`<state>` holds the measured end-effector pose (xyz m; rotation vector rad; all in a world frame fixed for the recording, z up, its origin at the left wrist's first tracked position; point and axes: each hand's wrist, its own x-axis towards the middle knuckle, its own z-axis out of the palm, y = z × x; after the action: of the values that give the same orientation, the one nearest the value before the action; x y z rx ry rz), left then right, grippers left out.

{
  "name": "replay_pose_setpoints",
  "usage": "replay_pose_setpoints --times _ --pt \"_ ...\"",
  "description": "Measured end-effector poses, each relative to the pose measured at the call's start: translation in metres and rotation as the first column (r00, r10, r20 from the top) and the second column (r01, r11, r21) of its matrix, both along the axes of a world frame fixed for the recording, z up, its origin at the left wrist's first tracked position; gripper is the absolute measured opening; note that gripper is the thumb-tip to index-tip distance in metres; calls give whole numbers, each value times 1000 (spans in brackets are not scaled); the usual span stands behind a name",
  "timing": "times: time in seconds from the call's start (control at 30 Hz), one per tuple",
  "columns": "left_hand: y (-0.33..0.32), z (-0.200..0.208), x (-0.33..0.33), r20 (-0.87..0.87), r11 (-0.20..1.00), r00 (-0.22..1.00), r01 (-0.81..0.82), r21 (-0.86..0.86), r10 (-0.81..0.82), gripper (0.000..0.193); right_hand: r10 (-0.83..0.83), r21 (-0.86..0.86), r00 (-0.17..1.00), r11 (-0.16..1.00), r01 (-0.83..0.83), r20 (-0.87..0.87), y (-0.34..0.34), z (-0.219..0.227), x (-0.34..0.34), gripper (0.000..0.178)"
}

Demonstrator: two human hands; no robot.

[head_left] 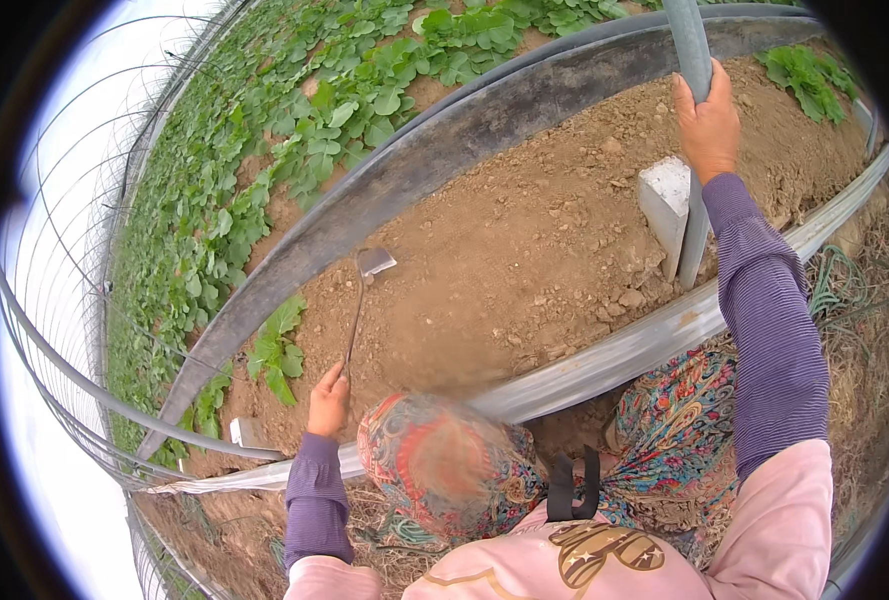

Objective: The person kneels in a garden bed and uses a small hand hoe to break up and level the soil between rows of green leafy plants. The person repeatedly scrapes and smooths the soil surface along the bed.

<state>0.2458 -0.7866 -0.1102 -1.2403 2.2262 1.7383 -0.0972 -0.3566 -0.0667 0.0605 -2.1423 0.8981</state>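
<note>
My left hand [329, 402] is closed round the handle of a small hoe [355, 310], whose metal blade [376, 262] is raised at the far end above the brown soil [504, 270]. On the right, my right hand [709, 122] grips a grey metal pole [690, 42] that slants down to the ground. Beside the pole's lower part stands a pale concrete post [664, 205]. A low leafy plant [278, 350] grows in the soil to the left of the hoe handle.
A dark plastic sheet [444, 135] curves along the bed's far side, with rows of green plants [364, 100] behind. A pale plastic strip [604, 355] crosses in front of my knees. Greenhouse hoops [74, 370] arch at the left. Dry straw and green cord [844, 285] lie at the right.
</note>
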Motion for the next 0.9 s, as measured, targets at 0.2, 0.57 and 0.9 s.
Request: replay_pose_setpoints --times 0.2,0.57,0.9 --pt "20 -10 -23 19 1000 999 25 20 -25 37 -66 36 996 997 64 66 -2 2 0 50" --pt "-17 -23 -24 101 996 994 -22 -89 31 39 0 -3 1000 1000 0 6 0 2 0 45" --pt "19 -22 -89 37 992 993 110 -61 -108 38 -10 4 1000 1000 10 18 0 0 -1 51"
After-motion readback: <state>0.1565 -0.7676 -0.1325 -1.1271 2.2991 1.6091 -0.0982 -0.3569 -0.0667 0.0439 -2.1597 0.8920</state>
